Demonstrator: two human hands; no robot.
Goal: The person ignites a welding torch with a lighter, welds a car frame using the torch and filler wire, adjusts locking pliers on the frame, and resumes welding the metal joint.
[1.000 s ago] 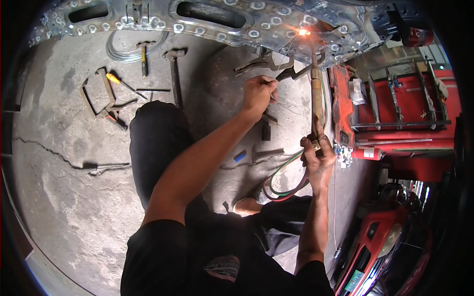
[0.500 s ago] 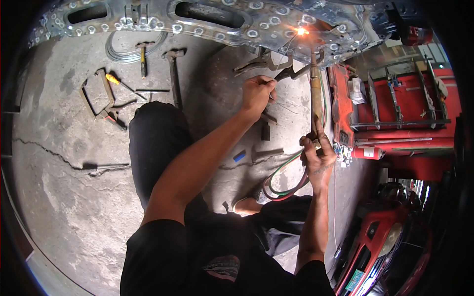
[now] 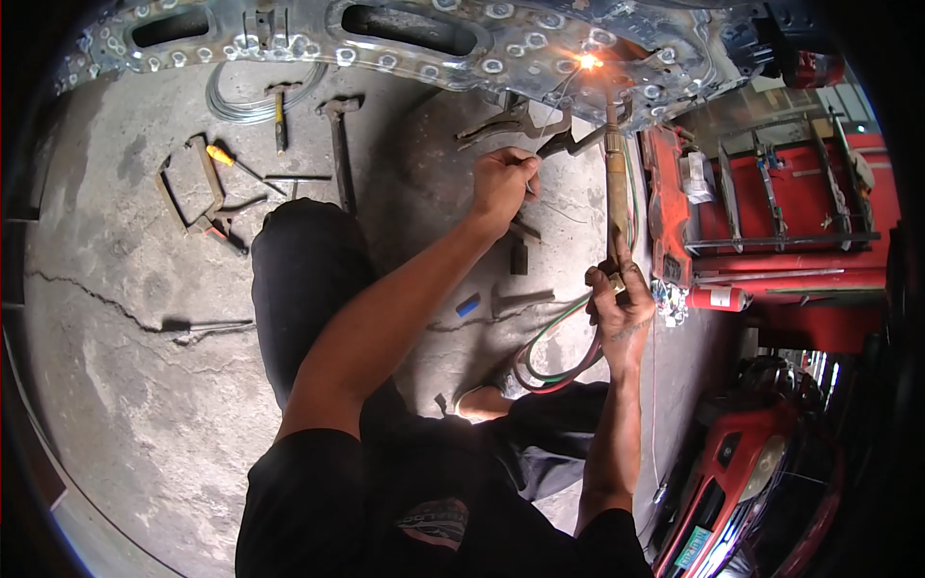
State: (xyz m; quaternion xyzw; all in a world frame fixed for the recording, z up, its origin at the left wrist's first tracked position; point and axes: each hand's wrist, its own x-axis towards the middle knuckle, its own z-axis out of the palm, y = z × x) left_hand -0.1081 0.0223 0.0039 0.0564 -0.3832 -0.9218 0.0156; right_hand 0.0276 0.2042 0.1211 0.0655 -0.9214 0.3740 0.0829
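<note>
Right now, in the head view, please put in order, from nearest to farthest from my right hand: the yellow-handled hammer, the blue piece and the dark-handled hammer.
From your right hand:
1. Blue piece: to the hand's left.
2. Dark-handled hammer: farther left, and ahead.
3. Yellow-handled hammer: left of the dark-handled one.

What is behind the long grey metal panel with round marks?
Grey concrete floor and a silvery wire coil extend behind the panel; the coil's covered part and anything deeper cannot be seen.
</note>
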